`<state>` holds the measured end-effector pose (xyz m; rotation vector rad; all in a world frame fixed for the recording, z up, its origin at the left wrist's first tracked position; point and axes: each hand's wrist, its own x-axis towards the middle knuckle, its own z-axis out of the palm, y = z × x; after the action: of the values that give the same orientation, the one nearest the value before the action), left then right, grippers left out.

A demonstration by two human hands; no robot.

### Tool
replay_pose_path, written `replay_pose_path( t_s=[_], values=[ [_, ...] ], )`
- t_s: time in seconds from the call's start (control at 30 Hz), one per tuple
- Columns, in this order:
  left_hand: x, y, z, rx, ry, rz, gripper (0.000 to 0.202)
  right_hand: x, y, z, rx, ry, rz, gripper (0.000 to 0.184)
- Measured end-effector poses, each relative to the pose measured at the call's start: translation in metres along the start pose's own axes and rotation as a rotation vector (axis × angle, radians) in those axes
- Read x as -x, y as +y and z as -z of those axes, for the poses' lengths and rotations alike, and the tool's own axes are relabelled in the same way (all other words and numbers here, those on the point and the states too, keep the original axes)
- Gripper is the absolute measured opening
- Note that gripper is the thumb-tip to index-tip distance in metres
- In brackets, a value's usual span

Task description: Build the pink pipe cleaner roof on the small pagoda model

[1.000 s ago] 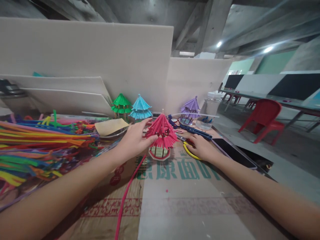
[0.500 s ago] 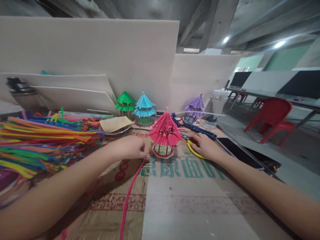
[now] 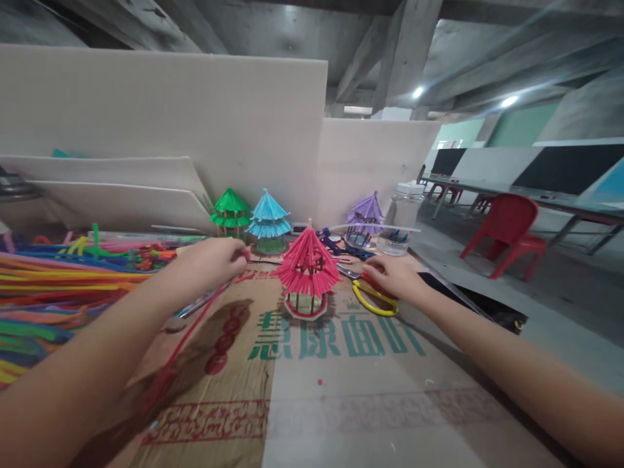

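Observation:
My left hand [image 3: 228, 255] is raised left of a small pink pavilion model [image 3: 310, 268], its fingers closed in a pinch on a long pink pipe cleaner [image 3: 199, 318] that trails down beside my forearm. The pavilion stands upright on the table, with a two-tier fringed roof, thin brown posts and a pale base edged in pink. To its right, my right hand [image 3: 390, 274] is closed on the orange handle of a pair of scissors [image 3: 374, 300]. Their yellow handle lies toward me, and the blades point left toward the pavilion.
Behind stand green [image 3: 231, 211], blue [image 3: 268, 222] and purple [image 3: 364, 218] pavilions, plus a clear jar [image 3: 405, 208]. Colourful pipe cleaners [image 3: 58, 286] are heaped at left. White boards [image 3: 170, 123] form a back wall. Printed cardboard [image 3: 219, 396] covers the table. A red chair [image 3: 507, 227] stands beyond.
My left hand has moved up and to the left, away from the pavilion's base, drawing the pink pipe cleaner with it. My right hand stays at the scissors. The view has shifted slightly.

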<state>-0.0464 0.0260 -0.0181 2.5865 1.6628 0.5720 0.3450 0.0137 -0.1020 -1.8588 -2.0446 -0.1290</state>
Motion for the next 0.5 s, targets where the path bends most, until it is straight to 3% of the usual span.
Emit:
replay_pose_path(
  t_s=[0.1,0.2,0.3,0.37,0.5],
  values=[
    [-0.011,0.012,0.022,0.1,0.117,0.018,0.028,-0.029,0.013,0.006,-0.037,0.048,-0.07,0.033],
    [-0.029,0.033,0.029,0.192,0.213,0.007,0.034,-0.059,0.022,0.001,-0.044,0.062,-0.134,0.038],
    [-0.045,0.053,0.025,0.314,0.225,-0.02,0.045,-0.082,0.026,-0.009,-0.035,0.06,-0.178,0.047],
    [-0.051,0.062,0.018,0.425,0.171,-0.095,0.05,-0.092,0.026,-0.015,-0.032,0.043,-0.194,0.053],
    [-0.051,0.07,0.0,0.542,0.131,-0.195,0.045,-0.1,0.021,-0.022,0.0,-0.024,-0.202,0.053]
  ],
)
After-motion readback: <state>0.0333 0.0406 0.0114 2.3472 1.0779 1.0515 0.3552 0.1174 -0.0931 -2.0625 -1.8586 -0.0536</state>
